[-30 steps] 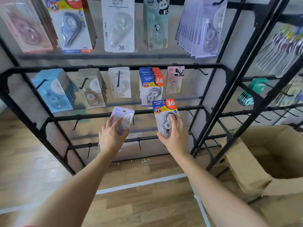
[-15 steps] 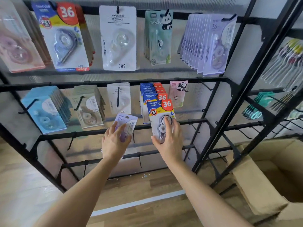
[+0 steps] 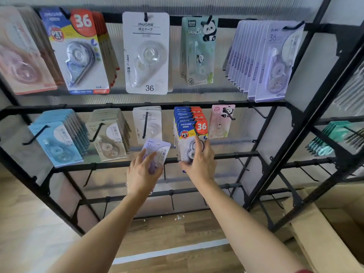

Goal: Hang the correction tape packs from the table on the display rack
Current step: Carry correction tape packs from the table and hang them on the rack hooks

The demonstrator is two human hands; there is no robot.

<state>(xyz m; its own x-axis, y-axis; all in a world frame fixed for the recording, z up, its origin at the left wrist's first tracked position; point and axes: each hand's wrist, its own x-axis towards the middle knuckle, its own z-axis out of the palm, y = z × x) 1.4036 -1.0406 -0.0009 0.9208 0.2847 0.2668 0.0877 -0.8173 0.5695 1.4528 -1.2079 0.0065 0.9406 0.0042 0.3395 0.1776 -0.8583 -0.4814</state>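
1. The right hand (image 3: 199,164) grasps a blue-yellow-red carded correction tape pack (image 3: 188,135) by its lower part. The thumb is at the lower left edge and the fingers lie up the clear blister.
2. That pack is at the front of a stack of matching packs on the middle rail of the black metal display rack (image 3: 242,104). A black hook tip shows across its top beside the red "36". I cannot tell whether the card is fully on the hook.
3. The left hand (image 3: 140,174) grips a lilac carded correction tape pack (image 3: 158,149) with the thumb across its front. The pack is held tilted in front of the rack, just left of the right hand's pack and below the white carded packs (image 3: 147,123) of the middle row.
4. A stack of matching lilac packs (image 3: 273,62) hangs on the top rail at the right.
5. A pink panda pack (image 3: 219,123) hangs just right of the blue stack.
6. A brown cardboard box (image 3: 323,243) stands open on the wooden floor (image 3: 177,233) at the lower right.
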